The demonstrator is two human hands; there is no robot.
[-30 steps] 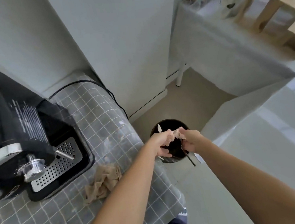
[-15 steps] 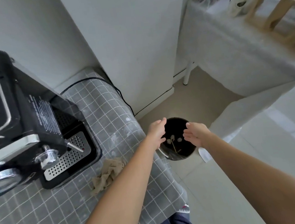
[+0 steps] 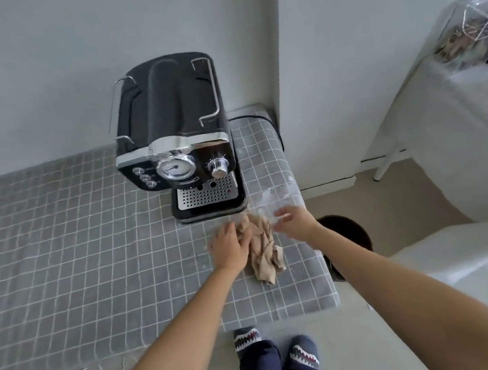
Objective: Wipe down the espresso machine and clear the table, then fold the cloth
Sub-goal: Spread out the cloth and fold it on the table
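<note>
A black and chrome espresso machine (image 3: pixel 176 137) stands at the back right of the table with the grey checked cover (image 3: pixel 58 258). Just in front of its drip tray lies a crumpled beige cloth (image 3: pixel 263 252). My left hand (image 3: pixel 229 248) rests flat on the cloth's left edge, fingers spread. My right hand (image 3: pixel 293 220) hovers at the cloth's upper right, blurred by motion, fingers apart and holding nothing.
A black waste bin (image 3: pixel 353 232) stands on the floor right of the table, partly behind my right arm. A white-covered table (image 3: pixel 449 140) with a clear bag and a cup is at far right. A power cable (image 3: pixel 261 116) runs behind the machine.
Both hands left the bin after dropping scraps into it and moved left to the cloth on the table. The view swung from the bin to the machine's front.
</note>
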